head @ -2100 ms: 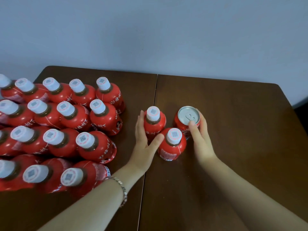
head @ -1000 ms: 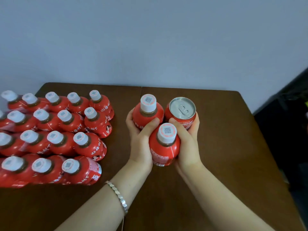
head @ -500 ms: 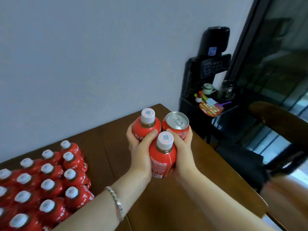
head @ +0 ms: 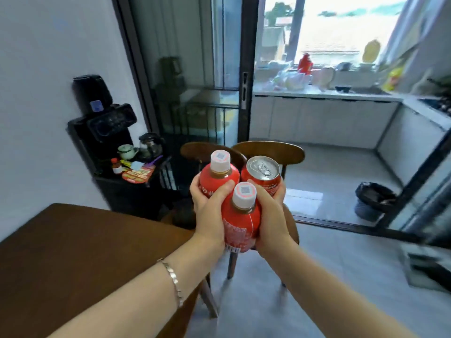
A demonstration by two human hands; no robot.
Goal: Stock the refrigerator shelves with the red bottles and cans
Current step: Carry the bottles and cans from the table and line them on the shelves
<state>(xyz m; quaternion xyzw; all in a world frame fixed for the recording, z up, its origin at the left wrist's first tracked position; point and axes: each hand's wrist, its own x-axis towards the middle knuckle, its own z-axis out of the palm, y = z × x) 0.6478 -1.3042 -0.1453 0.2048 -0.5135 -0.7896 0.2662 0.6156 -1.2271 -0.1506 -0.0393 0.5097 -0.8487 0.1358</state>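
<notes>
L hand (head: 207,212) & R hand (head: 272,217) curl round a tight cluster of 3, pressed together: 2 red plastic bottles w/ white caps (head: 240,222) + 1 red aluminium can (head: 262,178). It's held in air past the brown wooden desk (head: 73,252). Prob. full, heavyish. Smooth labels may slip, so squeeze low on bodies, not caps. Fridge not in view.

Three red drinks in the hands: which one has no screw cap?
The can, back right in the right hand: silver pull-tab top. The rear bottle and front bottle carry white caps.
</notes>
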